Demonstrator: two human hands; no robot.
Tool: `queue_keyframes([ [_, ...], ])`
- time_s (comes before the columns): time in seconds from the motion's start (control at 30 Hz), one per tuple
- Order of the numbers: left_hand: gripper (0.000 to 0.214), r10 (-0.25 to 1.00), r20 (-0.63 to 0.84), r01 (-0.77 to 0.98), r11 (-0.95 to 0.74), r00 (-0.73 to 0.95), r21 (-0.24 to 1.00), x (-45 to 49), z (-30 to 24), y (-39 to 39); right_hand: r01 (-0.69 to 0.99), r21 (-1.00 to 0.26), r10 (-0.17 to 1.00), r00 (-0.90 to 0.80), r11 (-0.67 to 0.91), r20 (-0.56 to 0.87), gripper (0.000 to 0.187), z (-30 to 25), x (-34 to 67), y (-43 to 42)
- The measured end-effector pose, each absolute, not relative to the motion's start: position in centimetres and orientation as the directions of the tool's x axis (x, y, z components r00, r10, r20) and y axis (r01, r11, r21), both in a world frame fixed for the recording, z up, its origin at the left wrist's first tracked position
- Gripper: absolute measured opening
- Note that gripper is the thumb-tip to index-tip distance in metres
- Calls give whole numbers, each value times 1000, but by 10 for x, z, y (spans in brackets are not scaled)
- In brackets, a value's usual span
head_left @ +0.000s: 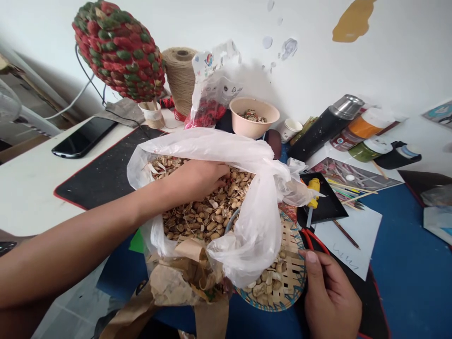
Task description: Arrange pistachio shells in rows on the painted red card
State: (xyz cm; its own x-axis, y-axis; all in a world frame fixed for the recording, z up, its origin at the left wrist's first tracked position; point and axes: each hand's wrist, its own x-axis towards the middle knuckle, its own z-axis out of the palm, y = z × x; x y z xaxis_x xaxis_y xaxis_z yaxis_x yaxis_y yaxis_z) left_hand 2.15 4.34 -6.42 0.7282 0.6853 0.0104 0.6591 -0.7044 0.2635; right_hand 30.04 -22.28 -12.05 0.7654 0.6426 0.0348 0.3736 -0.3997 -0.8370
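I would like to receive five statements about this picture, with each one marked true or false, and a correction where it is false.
1. The left hand reaches into a white plastic bag of peanut shells. True.
2. Both hands are inside the bag. False: the right hand is outside, at the rim of the woven tray.
3. A pale bowl stands behind the bag. True.
4. No phone can be seen. False: a black phone lies on the white table.
5. A red and green egg-shaped object stands left of the twine spool in the picture. True.
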Motion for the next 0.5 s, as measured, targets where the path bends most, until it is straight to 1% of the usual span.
queue_keyframes([
  [0.1, 22, 713, 0, 664, -653, 701, 364, 16, -66, 46, 366, -843, 647, 762, -395, 27, 85, -123, 303, -224],
  [0.2, 24, 719, 23, 606, -602, 694, 520, 4, -63, 46, 361, -839, 654, 757, -406, 9, 86, -125, 304, -224],
  [0.3, 29, 753, 26, 555, -508, 658, 659, -7, -57, 45, 358, -837, 642, 767, -415, 9, 89, -124, 303, -223],
  [0.4, 37, 781, -1, 550, -439, 625, 710, -13, -51, 45, 366, -832, 634, 773, -416, 24, 93, -122, 299, -222],
  [0.5, 40, 765, -18, 559, -454, 644, 694, -14, -48, 45, 399, -823, 636, 770, -403, 62, 90, -120, 298, -220],
])
